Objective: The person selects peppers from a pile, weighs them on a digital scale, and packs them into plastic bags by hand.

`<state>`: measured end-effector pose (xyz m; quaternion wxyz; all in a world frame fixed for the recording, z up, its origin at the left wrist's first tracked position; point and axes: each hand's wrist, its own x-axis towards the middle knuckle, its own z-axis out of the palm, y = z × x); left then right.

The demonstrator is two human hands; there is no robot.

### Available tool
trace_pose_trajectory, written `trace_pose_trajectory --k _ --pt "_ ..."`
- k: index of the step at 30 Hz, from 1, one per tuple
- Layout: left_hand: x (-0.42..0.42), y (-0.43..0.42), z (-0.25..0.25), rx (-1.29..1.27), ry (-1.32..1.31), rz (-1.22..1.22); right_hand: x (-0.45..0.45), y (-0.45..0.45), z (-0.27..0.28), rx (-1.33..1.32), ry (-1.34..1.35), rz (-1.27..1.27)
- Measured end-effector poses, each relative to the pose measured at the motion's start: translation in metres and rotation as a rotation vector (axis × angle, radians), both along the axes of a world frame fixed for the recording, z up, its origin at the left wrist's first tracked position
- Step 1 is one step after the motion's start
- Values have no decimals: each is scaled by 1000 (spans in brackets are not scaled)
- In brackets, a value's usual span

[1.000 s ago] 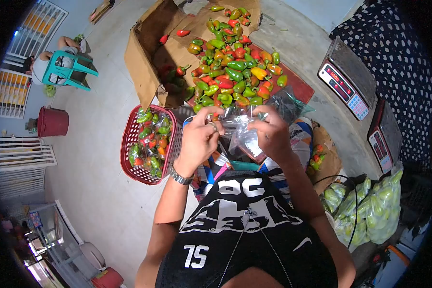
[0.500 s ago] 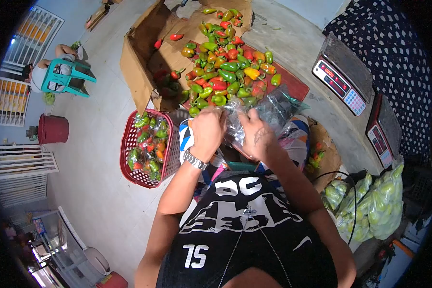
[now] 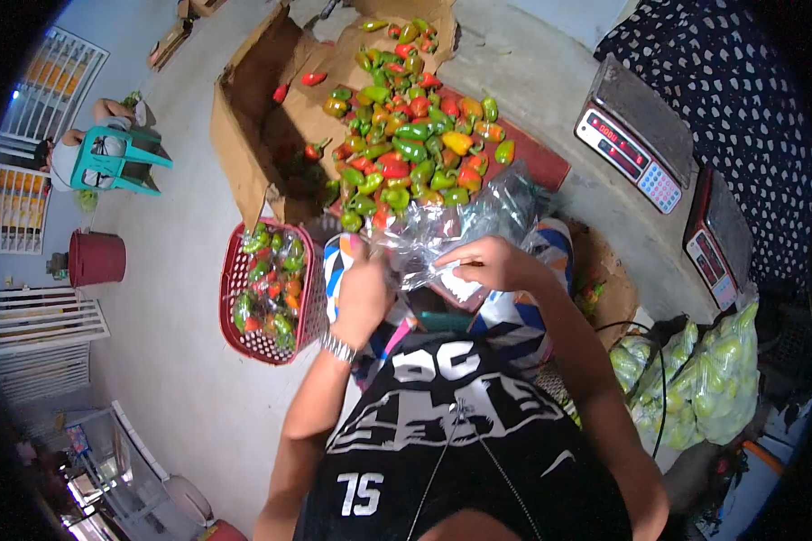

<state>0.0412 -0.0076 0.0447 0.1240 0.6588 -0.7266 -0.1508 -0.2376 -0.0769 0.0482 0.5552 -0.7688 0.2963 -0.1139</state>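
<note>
A clear plastic bag (image 3: 412, 255) stretches between my two hands above my lap. My left hand (image 3: 363, 290), with a metal watch at the wrist, is closed on the bag's left side; its fingertips are partly hidden. On the other side, my right hand (image 3: 493, 265) pinches the bag's edge between thumb and fingers. Just beyond the hands lies a heap of green, red and orange peppers (image 3: 412, 131) on cardboard and a dark red board. More clear plastic (image 3: 505, 203) lies at the near right of the heap.
To my left stands a red basket (image 3: 228, 298) holding bagged peppers (image 3: 275, 288). Two digital scales (image 3: 636, 135) (image 3: 717, 239) are at the right, above bags of green produce (image 3: 704, 388). Another person (image 3: 68, 158) sits on a green chair (image 3: 122, 162) at the far left.
My hands have moved apart, the left one toward me and to the left, drawing the plastic bag wider between them. The view has shifted slightly.
</note>
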Motion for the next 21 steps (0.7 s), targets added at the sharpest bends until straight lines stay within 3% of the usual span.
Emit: trace_pose_trajectory --k 1,2,3,5,6,7,8,11,14,21 --pt "-6 12 9 -46 69 91 -23 -21 -46 -391 -300 -162" --pt "1 21 9 38 147 142 -55 -31 -31 -108 -96 -417" --pt "12 31 3 -51 132 131 -86 -41 -15 197 65 -693" --pt "26 46 -12 53 208 287 -197 -72 -96 -106 -117 -1162" --pt "33 53 -19 35 214 291 -246 -87 -124 -662 358 -1408" --pt "38 62 -26 21 222 296 -284 -90 -126 -315 621 -1520" --pt "41 70 -33 11 231 305 -313 -90 -138 -391 831 -1590" --pt "45 87 -49 97 195 328 -359 -83 -158 -283 1050 -1526" --pt "40 93 -55 46 175 313 -372 -80 -159 -142 1003 -1486" --pt "40 93 -55 67 160 311 -346 -66 -144 -280 958 -1487"
